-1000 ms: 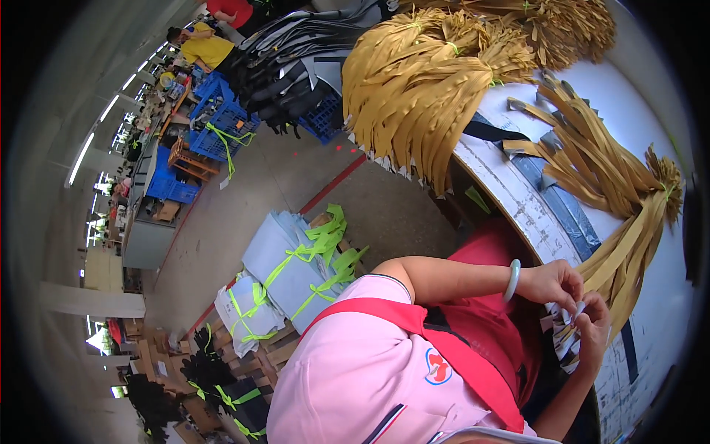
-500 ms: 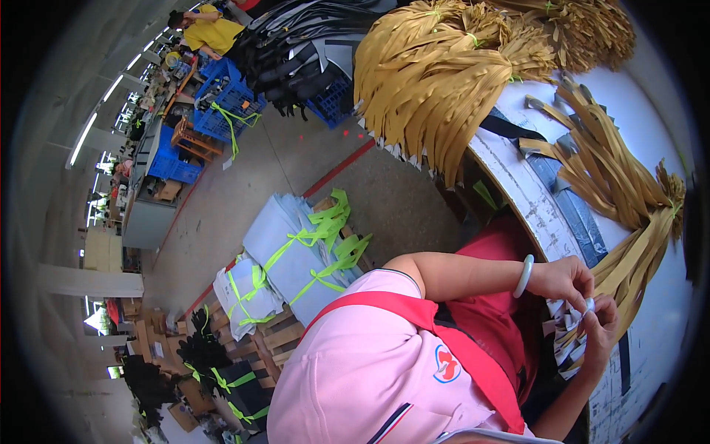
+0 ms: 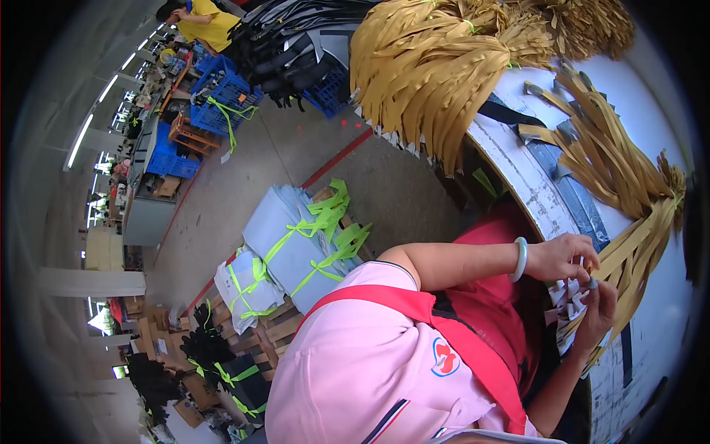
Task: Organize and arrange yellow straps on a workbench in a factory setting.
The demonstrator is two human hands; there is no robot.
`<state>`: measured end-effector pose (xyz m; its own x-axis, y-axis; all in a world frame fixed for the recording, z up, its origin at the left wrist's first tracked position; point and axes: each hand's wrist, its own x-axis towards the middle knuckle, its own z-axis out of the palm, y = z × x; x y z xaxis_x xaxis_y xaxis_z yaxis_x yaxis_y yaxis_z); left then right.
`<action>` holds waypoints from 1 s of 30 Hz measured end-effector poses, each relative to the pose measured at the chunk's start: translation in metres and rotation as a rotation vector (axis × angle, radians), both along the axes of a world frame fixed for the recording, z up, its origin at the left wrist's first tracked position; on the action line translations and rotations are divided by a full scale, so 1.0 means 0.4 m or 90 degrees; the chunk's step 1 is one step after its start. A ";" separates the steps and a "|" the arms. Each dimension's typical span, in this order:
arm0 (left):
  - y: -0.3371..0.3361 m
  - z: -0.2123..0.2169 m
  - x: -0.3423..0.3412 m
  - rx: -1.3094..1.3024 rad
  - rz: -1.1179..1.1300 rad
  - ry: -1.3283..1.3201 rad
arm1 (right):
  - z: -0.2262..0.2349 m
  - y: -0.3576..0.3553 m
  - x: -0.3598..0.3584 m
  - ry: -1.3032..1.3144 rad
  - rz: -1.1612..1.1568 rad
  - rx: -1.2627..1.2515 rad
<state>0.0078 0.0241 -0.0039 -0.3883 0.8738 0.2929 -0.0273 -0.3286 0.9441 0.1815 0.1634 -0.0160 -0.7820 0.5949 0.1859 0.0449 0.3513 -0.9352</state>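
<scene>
My left hand (image 3: 568, 257), with a pale bracelet on the wrist, is closed in a pinch near the table's edge. Just below it, my right hand (image 3: 600, 314) is also closed, its fingertips meeting the left ones. Between them shows a small grey-white strip end (image 3: 592, 283); the fingers hide most of it. Under and beside both hands lies a bundle of tan strips (image 3: 636, 255), tied at its far end. Several white tips (image 3: 568, 305) of these strips hang at the table edge by my right hand.
More tan strips (image 3: 429, 81) are heaped on the white table (image 3: 510, 174), some over its edge. Dark tape (image 3: 569, 203) runs along the top. Left on the floor stand tied light-blue bundles (image 3: 285, 229) on a wooden pallet. Blue crates (image 3: 222, 103) and a person in yellow (image 3: 203, 26) are farther off.
Both hands have moved slightly up in the picture, still pinched together. A grey tip now shows between the fingers where a white one showed before. The whole view has shifted a little.
</scene>
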 end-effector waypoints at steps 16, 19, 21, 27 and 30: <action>-0.014 -0.030 0.064 -0.001 0.056 0.296 | 0.006 -0.015 0.034 -0.109 -0.036 -0.054; -0.030 -0.053 0.066 -0.013 0.072 0.286 | -0.010 -0.030 0.042 -0.095 -0.029 -0.080; -0.038 -0.059 0.069 -0.008 0.068 0.278 | -0.021 -0.029 0.044 -0.095 -0.015 -0.075; -0.052 -0.067 0.078 -0.023 0.043 0.277 | -0.037 -0.035 0.054 -0.114 -0.011 -0.030; -0.045 -0.071 0.085 -0.029 0.019 0.270 | -0.020 -0.049 0.074 -0.132 -0.036 -0.047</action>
